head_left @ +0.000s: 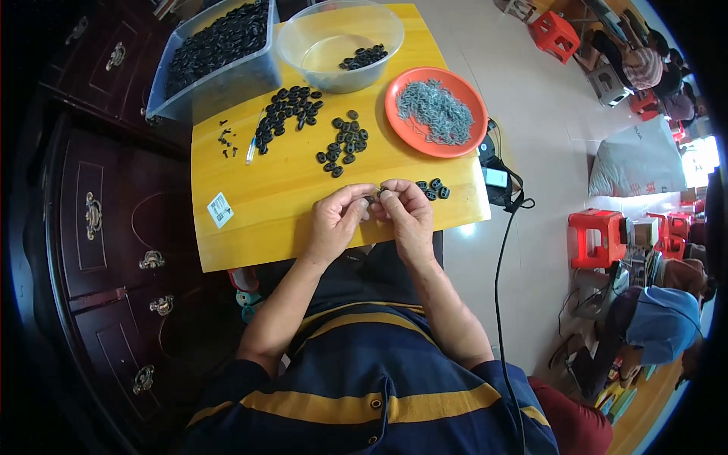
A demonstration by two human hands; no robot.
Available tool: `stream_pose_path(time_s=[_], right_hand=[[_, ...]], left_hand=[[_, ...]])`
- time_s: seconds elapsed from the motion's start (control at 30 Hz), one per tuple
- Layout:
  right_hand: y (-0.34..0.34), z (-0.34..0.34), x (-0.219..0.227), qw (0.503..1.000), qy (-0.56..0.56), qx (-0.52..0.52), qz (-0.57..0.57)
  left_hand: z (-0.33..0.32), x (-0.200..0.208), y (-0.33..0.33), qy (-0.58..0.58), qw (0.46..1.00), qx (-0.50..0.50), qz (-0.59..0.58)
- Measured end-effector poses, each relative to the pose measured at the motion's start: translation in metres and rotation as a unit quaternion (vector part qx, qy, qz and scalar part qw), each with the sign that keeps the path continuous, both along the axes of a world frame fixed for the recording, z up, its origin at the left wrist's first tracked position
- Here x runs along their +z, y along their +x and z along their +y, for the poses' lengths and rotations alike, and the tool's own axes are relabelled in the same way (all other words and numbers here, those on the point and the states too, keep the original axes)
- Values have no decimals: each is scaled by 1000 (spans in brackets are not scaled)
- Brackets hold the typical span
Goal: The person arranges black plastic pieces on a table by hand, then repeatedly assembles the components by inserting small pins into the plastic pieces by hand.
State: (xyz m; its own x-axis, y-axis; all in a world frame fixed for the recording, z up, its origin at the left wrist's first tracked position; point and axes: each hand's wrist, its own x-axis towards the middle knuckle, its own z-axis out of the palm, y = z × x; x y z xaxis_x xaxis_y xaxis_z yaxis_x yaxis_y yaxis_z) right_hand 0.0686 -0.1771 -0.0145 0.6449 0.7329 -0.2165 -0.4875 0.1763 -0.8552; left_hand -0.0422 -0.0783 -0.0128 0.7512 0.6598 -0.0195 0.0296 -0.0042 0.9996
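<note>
My left hand [337, 218] and my right hand [408, 220] meet over the near edge of the yellow table, fingertips almost touching. Between my left thumb and fingers is a small black oval plastic piece [370, 199], partly covered. My right thumb and forefinger pinch another small dark bit [382, 190], mostly hidden by the fingers. Just right of my right hand lies a small group of black pieces with holes [436, 185]. Beyond my hands are a loose cluster of black oval pieces [349, 140] and a larger one [292, 110] farther left.
An orange-red plate [393, 114] of small grey metal pieces [436, 110] stands at the right. Behind are a clear bowl [303, 57] and a blue-grey bin [227, 95] of black pieces. A slim tool [251, 150] lies left. A black cable [498, 288] hangs at right.
</note>
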Motion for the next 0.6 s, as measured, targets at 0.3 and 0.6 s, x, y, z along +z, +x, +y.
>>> stream_pose_path(time_s=[0.3,0.6], right_hand=[[1,0,-2,1000,-1,-8,-15],[0,-3,-7,1000,2,9,-28]], left_hand=[[5,12,0,140,990,8,17],[-3,24,0,126,992,6,28]])
